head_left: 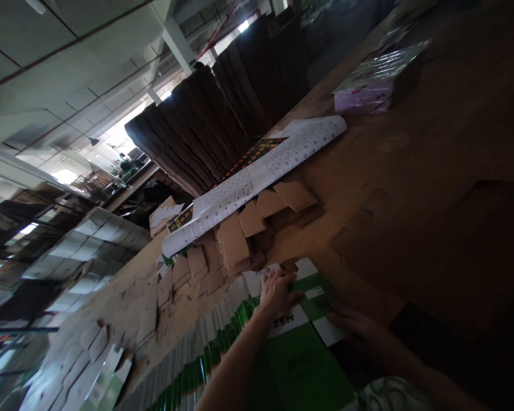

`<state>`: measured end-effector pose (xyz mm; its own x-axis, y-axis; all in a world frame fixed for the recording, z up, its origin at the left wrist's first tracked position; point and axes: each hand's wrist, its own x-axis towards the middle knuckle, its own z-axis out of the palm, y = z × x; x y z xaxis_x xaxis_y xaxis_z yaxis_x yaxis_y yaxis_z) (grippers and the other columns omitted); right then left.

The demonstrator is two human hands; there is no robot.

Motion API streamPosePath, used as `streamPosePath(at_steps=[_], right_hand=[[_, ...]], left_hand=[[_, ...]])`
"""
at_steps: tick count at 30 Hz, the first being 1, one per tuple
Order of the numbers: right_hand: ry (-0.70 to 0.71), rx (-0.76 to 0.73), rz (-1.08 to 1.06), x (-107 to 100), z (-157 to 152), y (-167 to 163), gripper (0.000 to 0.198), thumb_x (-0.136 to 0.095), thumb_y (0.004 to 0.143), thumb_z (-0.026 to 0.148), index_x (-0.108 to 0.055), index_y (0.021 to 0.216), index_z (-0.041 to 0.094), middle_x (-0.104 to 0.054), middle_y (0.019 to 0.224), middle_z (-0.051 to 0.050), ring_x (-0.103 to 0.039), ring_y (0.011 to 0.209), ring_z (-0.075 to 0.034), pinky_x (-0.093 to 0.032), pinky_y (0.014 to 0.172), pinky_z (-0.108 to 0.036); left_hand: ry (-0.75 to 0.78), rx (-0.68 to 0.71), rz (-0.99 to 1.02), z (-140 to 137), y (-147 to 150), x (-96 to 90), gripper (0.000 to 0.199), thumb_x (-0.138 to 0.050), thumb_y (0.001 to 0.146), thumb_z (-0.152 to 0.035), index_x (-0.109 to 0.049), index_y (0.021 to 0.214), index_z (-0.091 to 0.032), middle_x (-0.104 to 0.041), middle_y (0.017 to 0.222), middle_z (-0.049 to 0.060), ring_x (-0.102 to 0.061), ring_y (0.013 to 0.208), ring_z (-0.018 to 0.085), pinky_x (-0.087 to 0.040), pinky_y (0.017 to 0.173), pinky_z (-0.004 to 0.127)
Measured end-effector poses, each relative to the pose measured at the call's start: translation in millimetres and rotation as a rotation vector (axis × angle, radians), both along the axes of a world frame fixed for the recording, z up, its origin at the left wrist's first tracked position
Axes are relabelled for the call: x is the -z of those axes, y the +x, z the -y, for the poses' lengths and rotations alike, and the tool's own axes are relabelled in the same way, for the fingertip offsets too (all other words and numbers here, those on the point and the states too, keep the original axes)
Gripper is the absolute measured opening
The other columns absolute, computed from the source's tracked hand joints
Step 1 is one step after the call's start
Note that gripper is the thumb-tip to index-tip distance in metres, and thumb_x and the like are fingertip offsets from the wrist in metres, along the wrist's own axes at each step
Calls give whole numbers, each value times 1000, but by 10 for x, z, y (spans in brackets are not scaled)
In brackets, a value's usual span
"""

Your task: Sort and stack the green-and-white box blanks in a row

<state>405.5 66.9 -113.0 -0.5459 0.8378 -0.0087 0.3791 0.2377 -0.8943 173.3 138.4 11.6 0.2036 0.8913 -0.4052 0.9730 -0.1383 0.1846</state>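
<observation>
A flattened green and white carton [305, 349] with dark lettering lies in front of me. My left hand [276, 295] grips its upper part, fingers bent over the top and thumb apart on the printed face. At the carton's right edge is my right hand [352, 321], dim and blurred, so its grip cannot be made out. To the left, a long leaning row of similar green and white flat cartons [197, 368] runs along the table, partly hidden behind my left forearm.
Brown cardboard pieces [233, 240] lie beyond the cartons on the wooden table [368, 188]. Behind them rests a long printed white sheet [257, 171]. A plastic-wrapped pink package [363, 97] sits far right. Tall cardboard stacks [188, 125] rise behind the table; loose cartons [107, 379] lie lower left.
</observation>
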Motion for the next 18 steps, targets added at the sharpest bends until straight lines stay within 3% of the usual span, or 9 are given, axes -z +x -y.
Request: streamPosePath(at_steps=[3,6,10,12,15,18], right_hand=[[38,8,213,-182,-168,317,54,-59,82,37,-57,136,31,-50,147,-8,-51,130,-29,-46,104,-47],[206,198,465,-197,-301,752,65,-60,74,31,-54,139,31,-47,149,-12,-42,135,-41,-38,104,-64],[400,471,649,-94,-327,1028,57,-40,80,19,-60,134,24,-47,148,-19,-29,140,-47,-23,104,-76],[358,530,647,-140,-349,987,57,-33,82,17,-62,131,22,-53,142,-21,-34,138,-47,-27,101,-77],[156,432,408,-401,-472,867,55,-34,85,28,-58,134,21,-60,136,-17,-50,128,-41,-42,100,-65],[-57,366,116,-742,-606,775,55,-39,88,47,-55,136,25,-65,131,-9,-62,117,-31,-52,96,-44]], left_hand=[[2,-18,-2,-5,13,6,49,-53,87,-50,-56,131,-32,-60,114,6,-50,109,28,-35,95,43],[35,-25,25,-36,54,32,53,-55,85,-49,-49,136,-33,-61,115,5,-51,108,27,-36,95,43],[19,-19,33,-94,116,68,36,-58,84,-49,-64,114,-29,-61,111,4,-51,108,26,-36,97,44],[-4,-8,33,-103,125,78,38,-63,80,-53,-66,110,-29,-60,114,5,-51,110,27,-37,97,44],[1,7,46,-95,107,100,50,-71,71,-56,-65,113,-29,-57,124,5,-48,116,29,-37,99,46],[15,-30,92,-113,71,136,32,-62,82,-50,-68,106,-29,-57,127,4,-48,120,28,-37,102,46]])
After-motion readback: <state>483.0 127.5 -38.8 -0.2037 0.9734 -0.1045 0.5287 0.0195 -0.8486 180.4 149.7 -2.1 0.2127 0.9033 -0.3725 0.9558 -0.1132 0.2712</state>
